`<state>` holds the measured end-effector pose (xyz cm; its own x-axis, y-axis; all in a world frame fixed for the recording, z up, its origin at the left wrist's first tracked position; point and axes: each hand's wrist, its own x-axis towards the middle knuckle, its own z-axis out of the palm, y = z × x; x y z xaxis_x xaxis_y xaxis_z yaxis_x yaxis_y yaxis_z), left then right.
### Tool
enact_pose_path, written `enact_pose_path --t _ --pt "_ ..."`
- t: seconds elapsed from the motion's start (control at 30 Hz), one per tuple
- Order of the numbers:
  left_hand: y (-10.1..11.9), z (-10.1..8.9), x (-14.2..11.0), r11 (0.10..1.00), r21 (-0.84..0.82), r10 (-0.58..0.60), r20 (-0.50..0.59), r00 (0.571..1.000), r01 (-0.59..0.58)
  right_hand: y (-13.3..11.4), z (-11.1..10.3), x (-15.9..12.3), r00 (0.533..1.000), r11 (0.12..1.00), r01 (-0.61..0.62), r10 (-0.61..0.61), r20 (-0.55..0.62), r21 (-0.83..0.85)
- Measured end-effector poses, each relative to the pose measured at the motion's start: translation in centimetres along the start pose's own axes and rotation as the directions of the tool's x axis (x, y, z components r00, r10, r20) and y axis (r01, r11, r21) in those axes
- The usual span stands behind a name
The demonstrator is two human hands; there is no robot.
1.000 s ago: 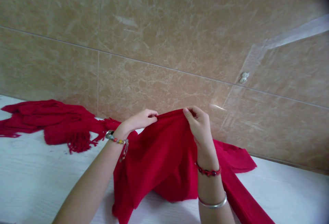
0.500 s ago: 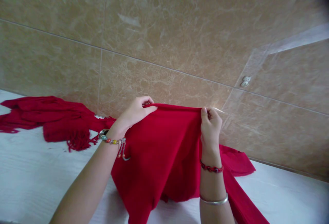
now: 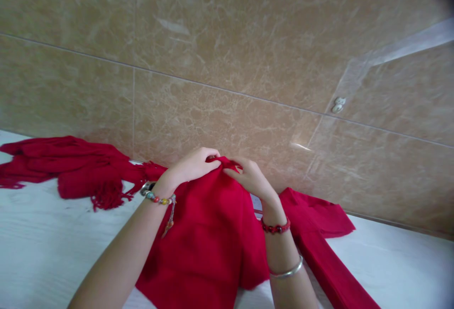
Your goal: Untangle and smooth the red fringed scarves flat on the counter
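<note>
In the head view, the left hand (image 3: 215,158) and right hand (image 3: 232,167) pinch 1 red cloth (image 3: 202,233) at its far edge, close together, above the bench (image 3: 39,247). A fringed red scarf (image 3: 81,162) lies far left

1. The central cloth (image 3: 202,228) looked matt, soft and smoothly woven.
2. The fringed cloth (image 3: 78,157) was matt, its tassels rough and stringy.
3. The wall (image 3: 220,91) was glossy, marble-patterned tile.
4. The tabletop (image 3: 42,238) looked smooth, faintly wood-grained.
5. The bangle (image 3: 289,270) was polished metal.
6. The red bracelet (image 3: 275,228) carried glossy beads.
</note>
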<state>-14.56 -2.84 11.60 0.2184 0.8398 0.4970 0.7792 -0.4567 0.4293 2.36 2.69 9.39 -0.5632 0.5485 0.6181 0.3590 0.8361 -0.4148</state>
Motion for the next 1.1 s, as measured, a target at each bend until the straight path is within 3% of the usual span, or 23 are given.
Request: enact_pose_path --t 0.2,0.33,0.43,0.53,0.57,0.6,0.7,0.8,0.9,0.97,1.1 --pt "-1.0 -0.1 0.1 0.992 0.115 -0.038 -0.071 0.997 0.046 0.0 -1.3 -0.1 0.984 0.996 -0.032 0.045 -0.171 0.082" --pt "-1.4 0.3 0.5 0.985 0.167 -0.017 -0.163 0.987 0.044 0.3 -2.5 -0.6 0.942 0.984 -0.047 0.100 -0.319 0.172" --pt "-1.4 0.0 0.4 0.986 0.155 -0.028 -0.207 0.978 0.061 0.9 -3.9 -1.2 0.857 0.973 -0.043 0.153 -0.492 0.229" --pt "-1.2 -0.9 0.0 0.998 0.018 -0.051 -0.208 0.977 0.055 2.2 -5.6 -1.8 0.729 0.972 -0.078 0.209 -0.652 0.223" --pt "-1.2 -1.1 -0.1 0.999 -0.034 -0.047 -0.201 0.978 0.041 2.7 -6.0 -2.0 0.715 0.974 -0.126 0.221 -0.663 0.189" --pt "-1.1 -1.2 -0.2 0.997 -0.068 -0.036 -0.193 0.981 0.023 3.2 -6.3 -2.1 0.732 0.973 -0.186 0.228 -0.642 0.134" --pt "-0.8 -1.1 -0.3 0.999 -0.041 0.004 -0.161 0.987 -0.011 3.9 -6.0 -2.1 0.875 0.954 -0.295 0.251 -0.413 -0.046" --pt "-0.3 -0.3 -0.1 0.999 0.038 -0.007 -0.090 0.996 0.011 2.9 -4.0 -1.5 0.971 0.981 -0.192 0.187 -0.151 -0.020" --pt "0.2 0.2 -0.1 0.998 0.066 -0.014 -0.062 0.998 0.018 0.9 -1.8 -0.8 0.998 0.997 -0.062 0.061 0.014 0.055" --pt "0.5 0.2 -0.1 0.998 0.064 -0.011 -0.063 0.998 0.015 -0.3 -0.8 -0.5 0.998 0.997 -0.041 0.037 0.053 0.059" --pt "0.4 -0.1 -0.2 0.994 0.105 -0.027 -0.117 0.993 0.040 -0.9 -1.0 -0.3 0.994 0.997 -0.070 0.071 -0.087 0.021"
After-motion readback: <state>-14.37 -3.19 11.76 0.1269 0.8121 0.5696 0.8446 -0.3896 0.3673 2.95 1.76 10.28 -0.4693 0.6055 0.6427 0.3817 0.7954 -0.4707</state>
